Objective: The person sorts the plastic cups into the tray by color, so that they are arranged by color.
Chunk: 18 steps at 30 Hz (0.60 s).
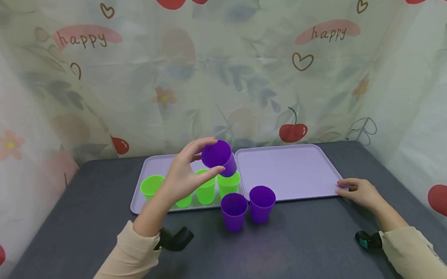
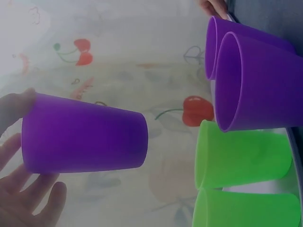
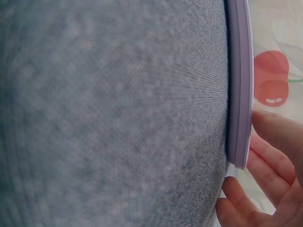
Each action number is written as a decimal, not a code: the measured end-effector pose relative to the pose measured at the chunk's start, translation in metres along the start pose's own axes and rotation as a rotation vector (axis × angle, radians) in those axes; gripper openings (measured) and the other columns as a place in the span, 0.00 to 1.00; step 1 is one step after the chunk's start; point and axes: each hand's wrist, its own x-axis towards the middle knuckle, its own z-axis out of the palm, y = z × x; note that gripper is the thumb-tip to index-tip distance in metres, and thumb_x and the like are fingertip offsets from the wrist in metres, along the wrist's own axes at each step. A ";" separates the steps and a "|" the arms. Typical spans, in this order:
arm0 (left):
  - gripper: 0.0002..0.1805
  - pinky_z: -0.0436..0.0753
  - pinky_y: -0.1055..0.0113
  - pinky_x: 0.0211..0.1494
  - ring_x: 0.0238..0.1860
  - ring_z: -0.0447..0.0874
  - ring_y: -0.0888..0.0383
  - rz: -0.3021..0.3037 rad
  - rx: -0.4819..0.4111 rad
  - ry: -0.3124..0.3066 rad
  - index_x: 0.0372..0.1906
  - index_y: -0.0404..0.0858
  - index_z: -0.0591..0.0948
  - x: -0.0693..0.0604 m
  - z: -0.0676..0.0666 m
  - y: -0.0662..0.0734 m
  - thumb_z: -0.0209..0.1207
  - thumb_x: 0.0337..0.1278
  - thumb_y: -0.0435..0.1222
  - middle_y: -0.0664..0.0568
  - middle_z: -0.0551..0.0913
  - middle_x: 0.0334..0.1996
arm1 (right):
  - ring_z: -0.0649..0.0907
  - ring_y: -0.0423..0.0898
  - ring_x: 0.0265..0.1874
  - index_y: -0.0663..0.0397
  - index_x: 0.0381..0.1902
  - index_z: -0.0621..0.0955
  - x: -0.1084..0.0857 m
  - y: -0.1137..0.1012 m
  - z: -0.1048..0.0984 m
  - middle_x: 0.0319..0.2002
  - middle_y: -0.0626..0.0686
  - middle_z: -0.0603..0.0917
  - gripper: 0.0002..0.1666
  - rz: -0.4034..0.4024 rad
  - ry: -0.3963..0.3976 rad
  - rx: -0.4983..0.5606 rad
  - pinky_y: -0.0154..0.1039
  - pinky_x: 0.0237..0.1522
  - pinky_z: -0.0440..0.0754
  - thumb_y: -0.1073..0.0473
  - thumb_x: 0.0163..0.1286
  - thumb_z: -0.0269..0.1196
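Observation:
My left hand (image 1: 186, 171) holds a purple cup (image 1: 227, 163) near its rim, between thumb and fingers, raised above the left tray. In the left wrist view that purple cup (image 2: 87, 135) lies sideways across the picture. Below it, several green cups (image 1: 206, 189) stand on the left lilac tray (image 1: 135, 203). Two more purple cups, a left one (image 1: 234, 213) and a right one (image 1: 262, 204), stand upright in front of the trays. My right hand (image 1: 359, 192) grips the front right corner of the right lilac tray (image 1: 285, 169), thumb and fingers at its rim (image 3: 241, 94).
Both trays lie side by side at the back of a dark grey table (image 1: 295, 247). A printed curtain (image 1: 233, 68) hangs behind and at the sides. A thin looped cord (image 1: 364, 128) shows by the back right corner.

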 end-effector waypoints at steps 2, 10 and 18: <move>0.31 0.77 0.61 0.57 0.55 0.78 0.54 -0.014 -0.025 -0.011 0.57 0.39 0.73 0.004 0.005 -0.003 0.69 0.44 0.33 0.48 0.77 0.55 | 0.77 0.67 0.50 0.71 0.53 0.75 0.000 -0.001 0.000 0.54 0.74 0.74 0.30 0.005 -0.001 -0.003 0.57 0.48 0.76 0.50 0.65 0.60; 0.26 0.77 0.59 0.57 0.56 0.75 0.54 -0.051 -0.025 -0.089 0.53 0.40 0.76 0.020 0.025 -0.013 0.68 0.44 0.35 0.49 0.77 0.55 | 0.77 0.67 0.50 0.71 0.53 0.75 -0.001 0.000 0.000 0.54 0.74 0.74 0.29 0.000 0.001 0.000 0.56 0.48 0.76 0.50 0.65 0.60; 0.23 0.76 0.59 0.59 0.57 0.75 0.53 -0.074 0.014 -0.163 0.51 0.39 0.77 0.034 0.039 -0.018 0.68 0.46 0.37 0.48 0.77 0.55 | 0.77 0.68 0.51 0.71 0.53 0.75 -0.001 -0.002 -0.001 0.54 0.74 0.74 0.29 0.005 -0.001 -0.004 0.57 0.49 0.76 0.51 0.65 0.60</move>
